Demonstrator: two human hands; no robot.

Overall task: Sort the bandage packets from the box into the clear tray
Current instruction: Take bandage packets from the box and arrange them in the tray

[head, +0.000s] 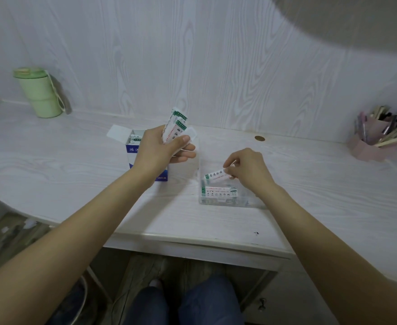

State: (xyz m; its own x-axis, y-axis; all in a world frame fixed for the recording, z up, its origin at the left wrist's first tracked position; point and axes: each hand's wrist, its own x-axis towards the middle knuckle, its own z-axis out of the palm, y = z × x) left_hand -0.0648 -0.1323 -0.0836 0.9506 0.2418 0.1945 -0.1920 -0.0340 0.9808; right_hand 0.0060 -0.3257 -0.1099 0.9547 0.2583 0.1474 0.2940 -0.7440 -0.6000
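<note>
A blue and white box (131, 150) stands open on the desk, with white packets showing inside. In front of it my left hand (162, 147) holds a small fan of bandage packets (177, 121), white with green ends, upright between thumb and fingers. The clear tray (216, 202) sits right of the box, and a packet (218, 191) lies flat in it near its front wall. Over the tray my right hand (246, 168) pinches a single packet (216, 175) by its right end, tilted, just above the flat one.
A green lidded cup (39, 92) stands at the back left by the wall. A pink holder full of pens (378, 134) is at the far right. A small coin-like disc (259, 138) lies behind the tray. The desk's front edge (192, 238) runs below my forearms.
</note>
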